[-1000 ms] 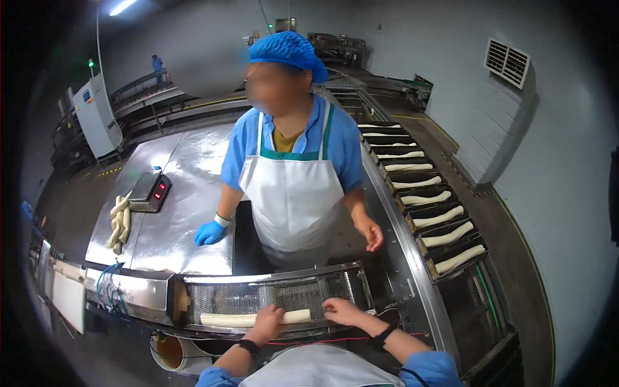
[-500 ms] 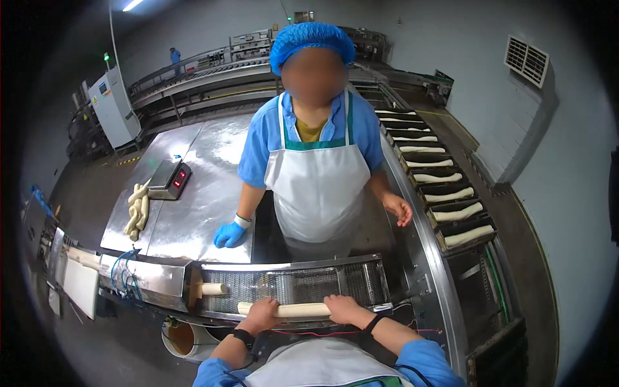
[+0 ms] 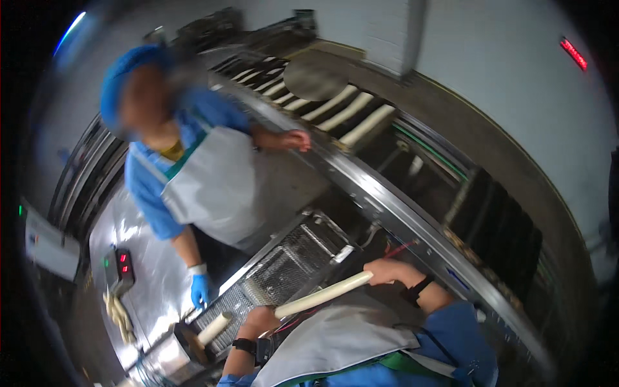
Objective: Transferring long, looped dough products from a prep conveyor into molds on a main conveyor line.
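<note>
A long pale dough roll (image 3: 320, 294) is stretched level in front of my apron, held at its two ends. My left hand (image 3: 261, 320) is closed on its left end, and my right hand (image 3: 385, 272) grips the right end. Beyond the roll lies a metal mesh conveyor (image 3: 298, 246). A shorter dough piece (image 3: 215, 327) rests on that mesh, at the mouth of a steel housing (image 3: 180, 353).
A co-worker (image 3: 206, 180) in blue cap and white apron stands across the conveyor, beside a steel table (image 3: 151, 277) with a scale (image 3: 120, 269) and dough twists (image 3: 117, 316). A line of dark moulds holding dough (image 3: 342, 116) and some dark moulds (image 3: 496, 238) run along the right.
My view has swung right. Both hands have taken the roll off the mesh toward the right. A second dough piece, first seen emerging half a second ago, lies at the housing's mouth.
</note>
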A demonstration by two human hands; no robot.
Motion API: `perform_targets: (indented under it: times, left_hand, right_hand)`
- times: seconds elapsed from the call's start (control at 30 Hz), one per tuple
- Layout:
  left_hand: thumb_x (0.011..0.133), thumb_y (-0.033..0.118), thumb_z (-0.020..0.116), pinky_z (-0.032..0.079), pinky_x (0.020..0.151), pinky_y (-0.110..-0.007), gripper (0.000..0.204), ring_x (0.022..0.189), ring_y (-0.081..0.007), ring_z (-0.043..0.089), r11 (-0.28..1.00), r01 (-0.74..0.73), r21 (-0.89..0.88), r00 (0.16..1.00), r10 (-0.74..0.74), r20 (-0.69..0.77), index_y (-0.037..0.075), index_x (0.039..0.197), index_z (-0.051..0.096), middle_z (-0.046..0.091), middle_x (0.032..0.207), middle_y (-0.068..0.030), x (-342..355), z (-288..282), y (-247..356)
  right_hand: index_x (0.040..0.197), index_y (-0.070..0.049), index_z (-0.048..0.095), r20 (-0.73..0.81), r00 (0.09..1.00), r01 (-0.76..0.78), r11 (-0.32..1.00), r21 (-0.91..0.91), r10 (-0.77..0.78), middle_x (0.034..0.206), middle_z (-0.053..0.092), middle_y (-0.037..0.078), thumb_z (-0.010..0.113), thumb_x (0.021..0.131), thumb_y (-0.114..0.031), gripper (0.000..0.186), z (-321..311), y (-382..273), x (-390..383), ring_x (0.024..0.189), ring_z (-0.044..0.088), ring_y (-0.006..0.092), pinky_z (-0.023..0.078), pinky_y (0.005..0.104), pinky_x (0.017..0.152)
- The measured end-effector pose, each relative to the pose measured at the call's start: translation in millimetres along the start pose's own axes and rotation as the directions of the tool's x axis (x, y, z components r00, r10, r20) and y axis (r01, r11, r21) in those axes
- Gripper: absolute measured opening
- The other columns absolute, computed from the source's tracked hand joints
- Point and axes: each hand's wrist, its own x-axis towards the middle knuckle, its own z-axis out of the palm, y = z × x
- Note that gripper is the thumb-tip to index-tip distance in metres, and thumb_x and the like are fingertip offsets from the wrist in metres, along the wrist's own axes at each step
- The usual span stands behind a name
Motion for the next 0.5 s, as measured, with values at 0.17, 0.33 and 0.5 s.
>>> perform_targets:
  times: [0.17,0.33,0.5]
  left_hand:
    - [0.068,0.037,0.073,0.054,0.076,-0.042,0.044,0.084,-0.0334,0.069,0.927,-0.374,-0.008,0.911,0.369,0.187,0.005,0.098,0.072,0.070,0.087,-0.0205,84.2,-111.5,44.0]
    - [0.076,0.013,0.077,0.054,0.084,-0.033,0.052,0.096,-0.0244,0.068,0.584,-0.636,-0.505,0.762,0.577,-0.293,0.000,0.123,0.061,0.070,0.108,-0.0140,137.0,-228.5,199.7]
    - [0.088,0.010,0.069,0.048,0.097,-0.029,0.054,0.113,-0.0168,0.060,-0.021,-0.556,-0.831,0.639,0.628,-0.444,0.005,0.138,0.049,0.066,0.120,-0.0083,125.7,-277.3,273.4]
  right_hand:
    - [0.105,-0.003,0.064,-0.246,0.952,-0.068,0.907,0.415,0.184,0.095,0.066,0.011,0.074,0.073,-0.022,0.039,2.0,1.3,-47.3,0.089,0.063,0.0228,0.049,0.0353,0.077]
    - [0.111,0.003,0.059,-0.513,0.604,0.235,0.478,0.846,0.610,0.094,0.064,0.012,0.068,0.083,-0.023,0.039,26.9,-12.6,-128.4,0.083,0.062,0.0184,0.049,0.0303,0.069]
    - [0.109,-0.003,0.051,-0.555,0.477,0.854,-0.212,0.475,0.681,0.081,0.054,0.006,0.058,0.095,-0.031,0.033,36.5,-31.5,-119.7,0.076,0.055,0.0186,0.049,0.0303,0.067]
